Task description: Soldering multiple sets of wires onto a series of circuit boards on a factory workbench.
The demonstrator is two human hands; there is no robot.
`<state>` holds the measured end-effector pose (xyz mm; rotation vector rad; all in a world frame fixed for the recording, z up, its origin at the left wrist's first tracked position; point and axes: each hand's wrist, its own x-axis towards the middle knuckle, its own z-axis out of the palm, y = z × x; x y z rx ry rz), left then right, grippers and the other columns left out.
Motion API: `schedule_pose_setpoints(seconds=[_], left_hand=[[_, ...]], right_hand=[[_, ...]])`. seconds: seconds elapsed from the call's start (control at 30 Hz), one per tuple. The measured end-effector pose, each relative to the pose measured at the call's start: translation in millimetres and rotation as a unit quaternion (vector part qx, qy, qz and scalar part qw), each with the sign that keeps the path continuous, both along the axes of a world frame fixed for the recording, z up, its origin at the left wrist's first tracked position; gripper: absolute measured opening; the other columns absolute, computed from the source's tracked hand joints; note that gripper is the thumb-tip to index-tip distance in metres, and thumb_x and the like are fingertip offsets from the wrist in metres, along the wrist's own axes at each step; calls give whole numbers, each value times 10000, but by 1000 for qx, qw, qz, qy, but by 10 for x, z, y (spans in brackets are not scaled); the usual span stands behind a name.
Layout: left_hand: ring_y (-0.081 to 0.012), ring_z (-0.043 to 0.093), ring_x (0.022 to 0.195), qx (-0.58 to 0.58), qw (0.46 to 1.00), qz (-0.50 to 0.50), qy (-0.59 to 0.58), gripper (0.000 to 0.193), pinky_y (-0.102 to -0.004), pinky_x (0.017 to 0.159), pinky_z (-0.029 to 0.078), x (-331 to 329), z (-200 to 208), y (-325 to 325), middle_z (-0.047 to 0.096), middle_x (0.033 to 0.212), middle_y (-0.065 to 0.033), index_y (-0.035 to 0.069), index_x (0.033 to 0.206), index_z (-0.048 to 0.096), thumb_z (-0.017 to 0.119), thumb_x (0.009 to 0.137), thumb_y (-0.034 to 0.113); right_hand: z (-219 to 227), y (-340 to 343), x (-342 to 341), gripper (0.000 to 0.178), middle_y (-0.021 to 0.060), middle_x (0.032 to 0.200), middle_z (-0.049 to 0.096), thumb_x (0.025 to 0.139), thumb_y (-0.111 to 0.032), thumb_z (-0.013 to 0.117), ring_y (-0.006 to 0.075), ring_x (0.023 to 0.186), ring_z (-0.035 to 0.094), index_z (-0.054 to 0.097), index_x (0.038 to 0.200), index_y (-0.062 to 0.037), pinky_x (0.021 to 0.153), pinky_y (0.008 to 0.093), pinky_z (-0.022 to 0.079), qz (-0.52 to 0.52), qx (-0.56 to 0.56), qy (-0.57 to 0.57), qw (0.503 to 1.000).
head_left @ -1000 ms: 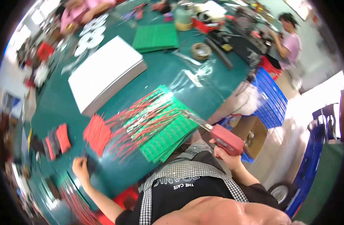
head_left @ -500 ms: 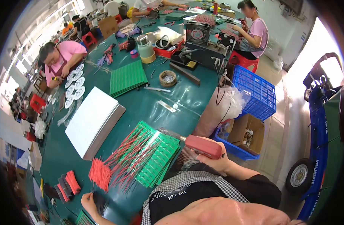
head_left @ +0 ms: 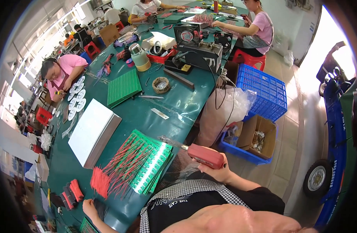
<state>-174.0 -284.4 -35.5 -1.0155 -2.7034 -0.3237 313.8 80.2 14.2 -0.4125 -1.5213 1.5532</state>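
Boards (head_left: 157, 163), green and stacked, lie along the near right edge of our table (head_left: 178, 116), with red wires (head_left: 124, 157) fanned across their left part. Our right hand (head_left: 219, 173) wraps its fingers firmly round a red-handled tool (head_left: 206, 156), whose metal tip points to the stack's far right corner; we cannot tell if they touch. At the table's near edge, our left hand (head_left: 91, 210) curls beside dark wires (head_left: 102, 210); its fingertips' gap and any hold are unclear. We would best keep the tip, perhaps hot, off the loose wires and the stack square.
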Motion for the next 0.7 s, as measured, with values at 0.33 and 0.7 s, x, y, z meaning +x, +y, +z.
schedule_pose_setpoints(seconds=[0.33,0.7], left_hand=[[-341,589,788,15,998,47,29,129,-410,701,462,252,11,72,603,829,-152,4,919,638,597,858,109],[-121,491,681,291,952,-4,-97,138,-260,612,417,1177,1106,1492,577,772,-50,-36,981,605,548,944,85]], right_hand=[[-1,-35,-46,515,121,1235,594,846,74,646,180,1069,608,485,1332,12,896,286,498,24,-90,36,995],[-15,198,-283,514,107,1135,652,853,51,649,125,976,631,482,1338,8,692,213,520,28,-113,-27,993]])
